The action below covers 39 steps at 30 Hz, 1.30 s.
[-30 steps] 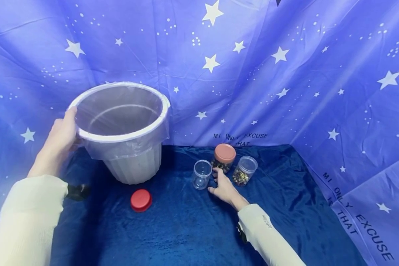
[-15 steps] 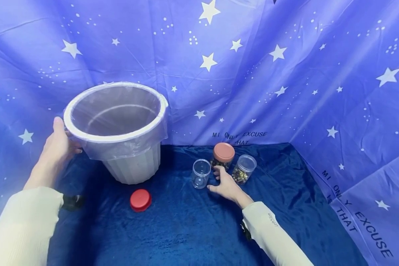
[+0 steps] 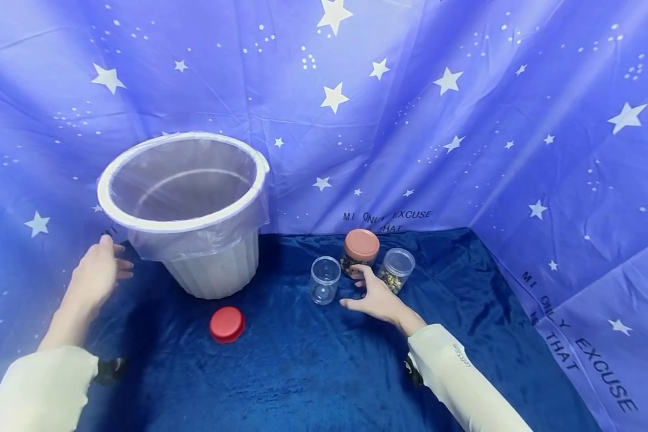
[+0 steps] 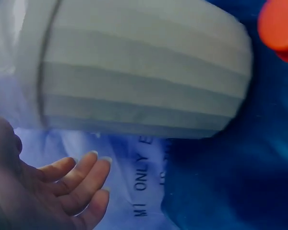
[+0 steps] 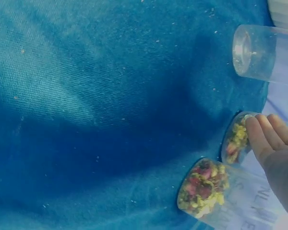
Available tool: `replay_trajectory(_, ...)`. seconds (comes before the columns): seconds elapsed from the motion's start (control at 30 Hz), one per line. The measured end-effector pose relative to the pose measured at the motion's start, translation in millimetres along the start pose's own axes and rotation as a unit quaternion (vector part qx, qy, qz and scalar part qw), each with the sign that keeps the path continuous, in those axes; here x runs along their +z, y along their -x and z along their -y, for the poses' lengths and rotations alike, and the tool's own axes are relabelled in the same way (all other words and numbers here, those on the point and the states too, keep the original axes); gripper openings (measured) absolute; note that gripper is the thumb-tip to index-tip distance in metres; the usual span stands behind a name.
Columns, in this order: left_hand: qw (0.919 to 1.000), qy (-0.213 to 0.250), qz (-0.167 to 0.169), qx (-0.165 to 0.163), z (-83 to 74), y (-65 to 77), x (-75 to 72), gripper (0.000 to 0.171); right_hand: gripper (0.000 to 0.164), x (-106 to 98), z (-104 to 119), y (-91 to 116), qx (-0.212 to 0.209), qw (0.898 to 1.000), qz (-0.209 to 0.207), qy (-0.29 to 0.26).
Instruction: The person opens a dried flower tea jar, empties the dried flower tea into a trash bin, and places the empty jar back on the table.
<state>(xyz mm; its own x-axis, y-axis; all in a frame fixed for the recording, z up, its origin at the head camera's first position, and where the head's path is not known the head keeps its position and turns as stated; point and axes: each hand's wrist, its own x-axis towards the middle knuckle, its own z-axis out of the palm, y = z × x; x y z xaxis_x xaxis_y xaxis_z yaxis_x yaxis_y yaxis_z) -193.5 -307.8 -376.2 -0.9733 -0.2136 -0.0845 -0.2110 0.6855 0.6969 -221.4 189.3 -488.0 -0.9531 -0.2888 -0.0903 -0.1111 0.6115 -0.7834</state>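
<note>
My left hand [image 3: 95, 273] is off the white bin [image 3: 213, 273], just left of its side, fingers loosely bent and holding nothing. A clear plastic bag lines the bin and folds over its rim. My right hand [image 3: 378, 297] reaches among the jars with thumb and fingers spread, holding nothing. Nearest its fingertips is a jar with an orange-pink lid [image 3: 362, 245], part full of dried flowers. Right behind the hand stands a lidless-looking clear jar of dried flowers [image 5: 204, 187]. To the left of the thumb stands an empty clear jar [image 3: 324, 282].
A red lid [image 3: 227, 324] lies on the dark blue cloth [image 3: 302, 372] in front of the bin. A purple-blue curtain [image 3: 410, 120] with white stars hangs behind and at the sides.
My left hand has let go of the bin's rim and dropped down beside it. The right hand has drawn slightly back to the right from the jars. The view has shifted slightly.
</note>
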Motion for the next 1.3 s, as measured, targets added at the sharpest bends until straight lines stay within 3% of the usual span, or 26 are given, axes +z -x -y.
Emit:
replay_trajectory(0.13,0.9961,-0.087,0.011,-0.003,5.3,8.0,19.7,0.074,0.082,-3,4,2,-0.018,1.0,0.003,-0.002)
replay_trajectory(0.3,0.9868,-0.15,0.059,-0.021,9.3,18.8,45.9,0.08,0.082,-8,9,5,-0.025,1.0,0.005,0.0)
replay_trajectory(0.67,0.9644,-0.24,0.064,0.091,-3.1,34.6,85.2,0.059,0.079,-19,20,9,-0.034,0.999,0.004,-0.001)
replay_trajectory(0.8,0.9562,-0.257,0.045,0.133,-9.5,39.3,97.9,0.048,0.078,-23,23,10,-0.036,0.999,0.004,0.015)
replay_trajectory(1.13,0.923,-0.311,0.004,0.227,-29.0,53.5,130.7,0.04,0.061,-37,29,9,-0.066,0.997,-0.008,0.048)
replay_trajectory(1.3,0.9153,-0.308,-0.008,0.259,-39.3,56.1,142.5,0.043,0.055,-51,35,7,-0.083,0.993,-0.039,0.069)
